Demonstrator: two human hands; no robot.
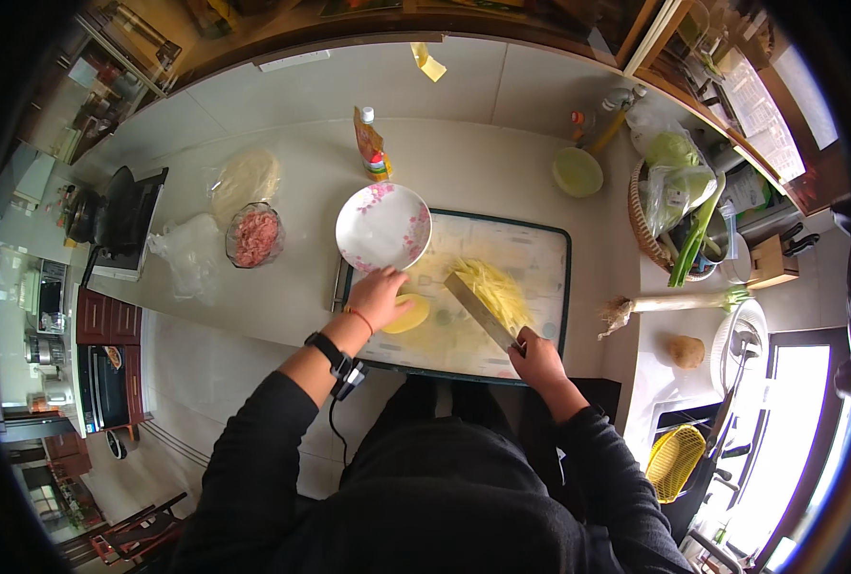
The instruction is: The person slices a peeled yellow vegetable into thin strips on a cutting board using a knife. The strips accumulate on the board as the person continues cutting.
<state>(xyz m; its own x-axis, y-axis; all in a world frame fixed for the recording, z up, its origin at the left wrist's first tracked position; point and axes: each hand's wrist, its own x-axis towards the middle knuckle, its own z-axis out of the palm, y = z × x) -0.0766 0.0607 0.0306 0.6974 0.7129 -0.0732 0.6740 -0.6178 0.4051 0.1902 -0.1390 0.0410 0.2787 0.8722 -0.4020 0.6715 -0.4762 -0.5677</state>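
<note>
My right hand (pixel 538 357) grips the handle of a kitchen knife (pixel 484 314), whose broad blade lies along the near left edge of a heap of thin yellow potato strips (pixel 496 288). The strips rest on a green-rimmed cutting board (pixel 461 351). At the board's left, my left hand (pixel 377 298) reaches over a peeled potato piece (pixel 409 314) with fingertips near the rim of a white plate with pink flowers (pixel 384 226). Whether those fingers touch the plate or the potato, I cannot tell. The plate overlaps the board's back left corner.
A bowl of ground meat (pixel 255 235) stands left beside a plastic bag (pixel 194 258). Behind the plate is a spouted pouch (pixel 373 147). A green bowl (pixel 577 172), a vegetable basket (pixel 640 215), a leek (pixel 676 301), an unpeeled potato (pixel 686 352) and a knife block (pixel 773 261) are right.
</note>
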